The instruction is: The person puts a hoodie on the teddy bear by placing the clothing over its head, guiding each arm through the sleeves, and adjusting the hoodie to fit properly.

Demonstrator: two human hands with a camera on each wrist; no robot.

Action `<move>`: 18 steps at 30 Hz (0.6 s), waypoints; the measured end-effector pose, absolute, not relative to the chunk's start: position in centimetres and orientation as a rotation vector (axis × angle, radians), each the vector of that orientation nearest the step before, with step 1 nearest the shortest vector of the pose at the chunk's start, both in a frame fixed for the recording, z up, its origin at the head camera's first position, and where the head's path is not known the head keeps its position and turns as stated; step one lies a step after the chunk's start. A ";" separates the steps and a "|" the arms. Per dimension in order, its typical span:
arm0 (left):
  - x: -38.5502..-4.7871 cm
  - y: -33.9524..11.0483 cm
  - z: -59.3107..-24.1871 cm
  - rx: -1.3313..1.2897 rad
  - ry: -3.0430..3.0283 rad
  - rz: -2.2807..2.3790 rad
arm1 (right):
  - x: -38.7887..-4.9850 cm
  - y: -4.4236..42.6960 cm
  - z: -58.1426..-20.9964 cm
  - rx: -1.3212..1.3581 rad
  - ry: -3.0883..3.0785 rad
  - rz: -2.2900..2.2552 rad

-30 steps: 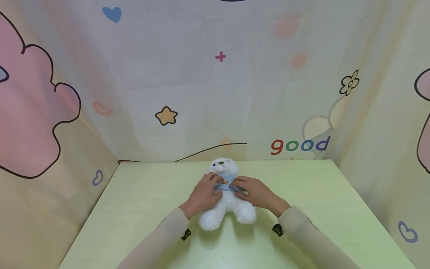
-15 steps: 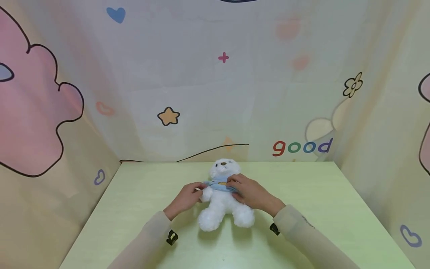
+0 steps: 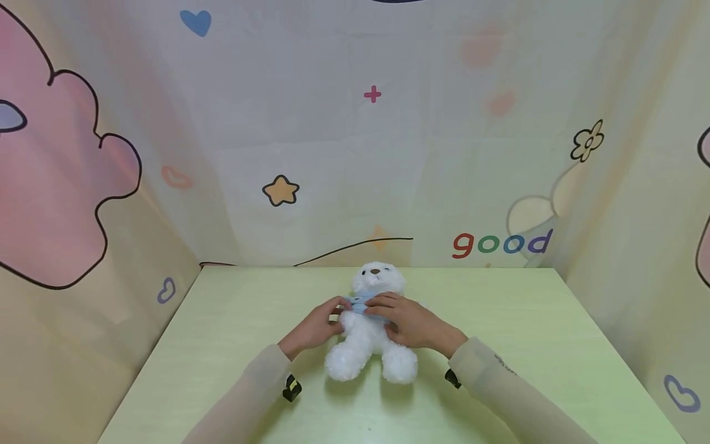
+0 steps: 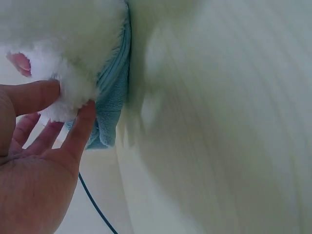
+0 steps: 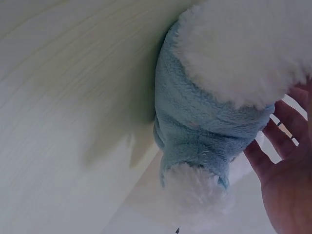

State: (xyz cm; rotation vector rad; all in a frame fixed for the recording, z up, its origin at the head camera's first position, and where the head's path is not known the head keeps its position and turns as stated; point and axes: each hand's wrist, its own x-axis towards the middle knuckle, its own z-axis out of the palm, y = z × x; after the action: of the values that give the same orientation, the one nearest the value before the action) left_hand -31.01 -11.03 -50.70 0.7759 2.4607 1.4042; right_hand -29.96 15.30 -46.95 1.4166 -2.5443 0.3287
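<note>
A white plush teddy bear (image 3: 371,345) lies face up on the table, its head toward the back wall. Its light blue shirt (image 3: 360,303) is bunched across the chest, leaving the belly bare. My left hand (image 3: 316,325) pinches the bear's arm (image 4: 63,92) between thumb and fingers, beside the blue sleeve (image 4: 109,117). Over the bear's chest, my right hand (image 3: 417,322) holds the front of the shirt, fingers above and thumb lower on the belly. The other fluffy paw (image 5: 192,197) pokes out of its sleeve in the right wrist view.
The pale green table (image 3: 255,302) meets a patterned cloth backdrop (image 3: 333,142) at its back edge, with cloth walls on both sides. Black straps (image 3: 291,388) hang at the sleeve cuffs. A dark cable (image 4: 96,202) runs below in the left wrist view.
My left hand has gone from the shirt front to the bear's arm at the side. My right hand stays at the chest. The head view has shifted slightly.
</note>
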 end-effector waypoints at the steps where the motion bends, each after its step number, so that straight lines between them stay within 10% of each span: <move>1: -31.1 -11.0 -50.6 0.780 2.450 1.391 | -30.0 15.3 -47.0 1.421 -2.541 0.334; 18: -32.0 -7.2 -51.4 0.791 3.036 0.978 | -29.8 15.3 -48.2 1.430 -2.513 0.411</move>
State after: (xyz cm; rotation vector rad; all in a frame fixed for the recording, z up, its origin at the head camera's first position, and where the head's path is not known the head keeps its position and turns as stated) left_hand -31.97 -7.16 -51.36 0.7914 3.0359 0.9776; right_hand -29.82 15.28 -48.18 1.4300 -2.5129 0.4109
